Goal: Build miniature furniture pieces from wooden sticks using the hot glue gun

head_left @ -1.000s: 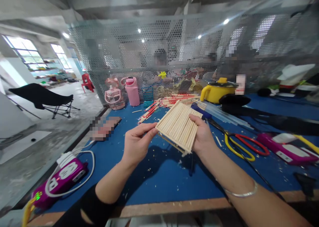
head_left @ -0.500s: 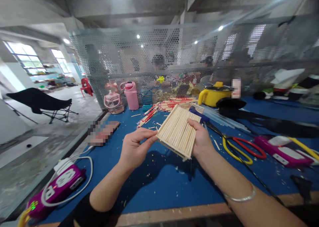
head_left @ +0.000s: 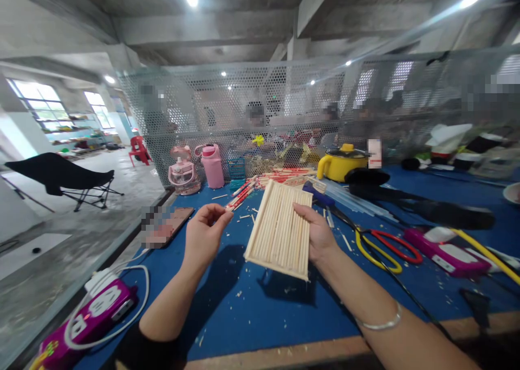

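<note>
My right hand (head_left: 320,232) grips the right edge of a panel of pale wooden sticks (head_left: 280,229), thumb on its upper face. The sticks lie side by side, with a crosswise stick along the near end and another along the left side. The panel is tilted above the blue table. My left hand (head_left: 206,232) is off to the panel's left, apart from it, with thumb and forefinger pinched together. Whatever may be between those fingertips is too small to make out. Red-and-white packs of sticks (head_left: 242,195) lie behind, beyond the left hand.
Scissors with red and yellow handles (head_left: 390,248) and a blue-handled glue gun (head_left: 319,194) lie to the right. A yellow pot (head_left: 345,164) and pink bottle (head_left: 213,167) stand near the mesh screen (head_left: 231,110). Power strips (head_left: 91,316) flank both sides; a phone (head_left: 176,224) lies left.
My left hand has let go of the panel's left corner and moved away to the left. The panel, still in my right hand, has turned slightly. The camera view has tipped upward.
</note>
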The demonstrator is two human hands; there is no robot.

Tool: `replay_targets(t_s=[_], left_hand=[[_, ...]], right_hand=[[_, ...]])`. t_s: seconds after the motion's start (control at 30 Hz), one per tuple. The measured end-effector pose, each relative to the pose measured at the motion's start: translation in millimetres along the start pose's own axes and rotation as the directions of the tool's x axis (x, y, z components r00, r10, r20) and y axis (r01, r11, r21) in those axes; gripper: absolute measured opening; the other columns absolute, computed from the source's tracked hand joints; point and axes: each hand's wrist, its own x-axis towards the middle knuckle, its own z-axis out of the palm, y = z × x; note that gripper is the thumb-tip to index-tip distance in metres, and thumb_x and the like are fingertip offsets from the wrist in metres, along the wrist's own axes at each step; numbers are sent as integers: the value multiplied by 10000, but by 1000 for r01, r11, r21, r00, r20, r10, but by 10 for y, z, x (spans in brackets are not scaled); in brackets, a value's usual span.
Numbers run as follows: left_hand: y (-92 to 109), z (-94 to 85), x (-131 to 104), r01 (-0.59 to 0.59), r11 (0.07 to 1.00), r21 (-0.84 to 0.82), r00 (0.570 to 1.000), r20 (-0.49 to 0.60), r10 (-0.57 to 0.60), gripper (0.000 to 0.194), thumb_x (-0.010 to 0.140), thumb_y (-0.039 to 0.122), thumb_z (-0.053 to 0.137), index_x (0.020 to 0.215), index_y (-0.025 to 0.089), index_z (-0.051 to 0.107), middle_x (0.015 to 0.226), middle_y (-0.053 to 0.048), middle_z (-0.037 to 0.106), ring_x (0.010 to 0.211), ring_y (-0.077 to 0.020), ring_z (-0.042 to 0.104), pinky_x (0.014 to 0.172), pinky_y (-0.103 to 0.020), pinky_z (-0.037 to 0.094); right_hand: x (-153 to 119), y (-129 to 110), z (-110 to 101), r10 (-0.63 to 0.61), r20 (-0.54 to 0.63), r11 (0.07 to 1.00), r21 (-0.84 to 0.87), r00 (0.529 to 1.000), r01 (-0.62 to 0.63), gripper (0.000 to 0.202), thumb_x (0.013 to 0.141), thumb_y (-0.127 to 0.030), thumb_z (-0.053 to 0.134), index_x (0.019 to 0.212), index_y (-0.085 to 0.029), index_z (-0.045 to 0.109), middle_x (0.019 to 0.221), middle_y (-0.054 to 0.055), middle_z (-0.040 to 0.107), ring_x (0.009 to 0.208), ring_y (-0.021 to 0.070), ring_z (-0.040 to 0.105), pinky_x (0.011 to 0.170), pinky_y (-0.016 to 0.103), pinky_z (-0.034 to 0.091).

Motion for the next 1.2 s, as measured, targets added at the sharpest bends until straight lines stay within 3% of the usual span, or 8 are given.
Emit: replay_targets(t_s=[0.17, 0.33, 0.5, 0.63, 0.77, 0.87, 0.97, 1.2], left_hand=[[17, 33, -40, 48, 999, 19, 994, 102, -50, 173, 701, 308, 669, 656, 143, 637, 514, 29, 570, 457, -72, 468, 457, -183, 371], [59, 131, -201, 50, 991, -122, 962, 274, -15, 244, 789, 379, 578, 759, 152, 662, 563, -13, 640, 443, -93, 504, 436, -206, 396], [146, 136, -286, 5, 988, -154, 960, 277, 38, 220, 694, 324, 705, 621, 157, 583, 496, 32, 544, 426, -55, 422, 420, -176, 337], [179, 124, -288, 10, 987, -159, 967, 254, 31, 241, 665, 329, 732, 603, 162, 569, 478, 39, 516, 429, -59, 421, 421, -182, 336], [191, 105, -273, -4, 985, -171, 984, 175, 35, 233, 657, 325, 738, 606, 157, 584, 483, 29, 540, 443, -67, 453, 439, -187, 366], [213, 74, -263, -13, 980, -201, 992, 123, 38, 245, 742, 383, 657, 679, 150, 613, 580, -3, 610, 486, -78, 507, 470, -191, 418], [251, 41, -256, -19, 973, -229, 987, 151, 55, 272, 774, 422, 617, 795, 151, 609, 695, -20, 641, 544, -87, 542, 475, -185, 439], [303, 43, -247, -29, 988, -149, 980, 189, 58, 220, 728, 332, 685, 686, 154, 563, 623, 31, 536, 534, -59, 474, 477, -160, 419]], right_hand=[[-109, -17, -17, 272, 165, 962, -26, 948, -272, 303, 682, -371, 542, 805, -140, 695, 733, 85, 728, 736, 253, 687, 777, 414, 515], [-126, 23, -50, 243, 222, 970, -35, 944, -242, 284, 698, -445, 564, 777, -196, 675, 512, 4, 623, 394, 137, 530, 471, 261, 492], [-104, 109, -27, 263, 229, 964, -27, 937, -264, 223, 711, -405, 584, 784, -207, 656, 413, -54, 497, 258, 69, 295, 290, 182, 321], [-99, 133, -28, 275, 271, 960, -22, 923, -279, 206, 727, -402, 588, 797, -221, 658, 431, -58, 519, 262, 64, 330, 300, 170, 334], [-122, 137, -2, 307, 240, 952, -74, 921, -298, 262, 707, -423, 601, 806, -195, 682, 552, 1, 649, 385, 119, 536, 427, 229, 476], [-145, 137, 52, 238, 142, 966, -141, 961, -219, 331, 664, -412, 647, 873, -160, 684, 756, 71, 728, 636, 211, 675, 624, 331, 550], [-146, 149, 88, 1, 64, 987, -159, 998, 9, 386, 634, -328, 707, 988, -190, 637, 894, 65, 736, 792, 257, 689, 745, 405, 544], [-166, 210, 85, -161, 179, 934, -291, 971, 209, 374, 678, -282, 738, 1012, -263, 569, 959, 15, 720, 859, 228, 682, 784, 396, 544]])
